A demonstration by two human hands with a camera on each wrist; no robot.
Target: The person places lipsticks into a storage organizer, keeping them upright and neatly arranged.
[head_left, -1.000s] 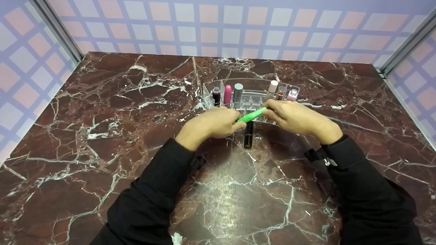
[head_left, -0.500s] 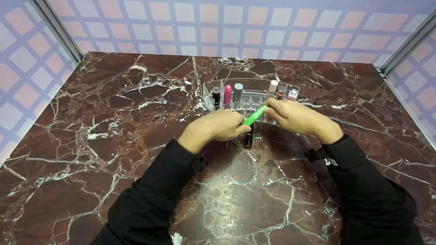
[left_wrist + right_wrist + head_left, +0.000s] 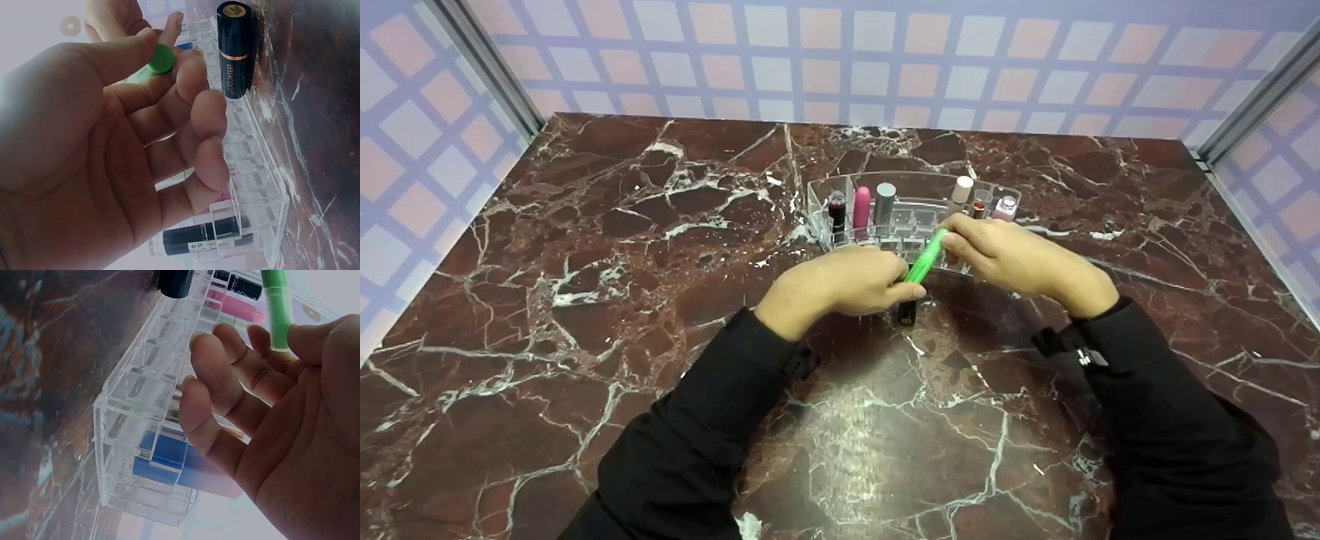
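Observation:
A slender green tube (image 3: 927, 259) slants between both hands over the front of a clear acrylic organizer (image 3: 900, 180). My left hand (image 3: 847, 281) pinches its lower, nearer end between thumb and index finger; the other fingers curve loosely, as the left wrist view shows. At the upper end, the fingertips and thumb of my right hand (image 3: 1012, 251) pinch the tube. Below the left thumb, a black lipstick (image 3: 907, 313) with a copper band (image 3: 234, 57) is on the table in front of the organizer, partly covered by the hand in the head view.
Inside the organizer stand a dark tube (image 3: 836, 214), a pink tube (image 3: 862, 206), a grey-capped tube (image 3: 884, 202), a white-capped tube (image 3: 963, 189) and a small pink bottle (image 3: 1005, 208). The marble-patterned table (image 3: 585, 315) meets checked walls (image 3: 825, 67) behind.
The green tube has swung steeper, its left end coming nearer and to the right with my left hand. My right hand stays almost in place, and the left hand now covers more of the black lipstick.

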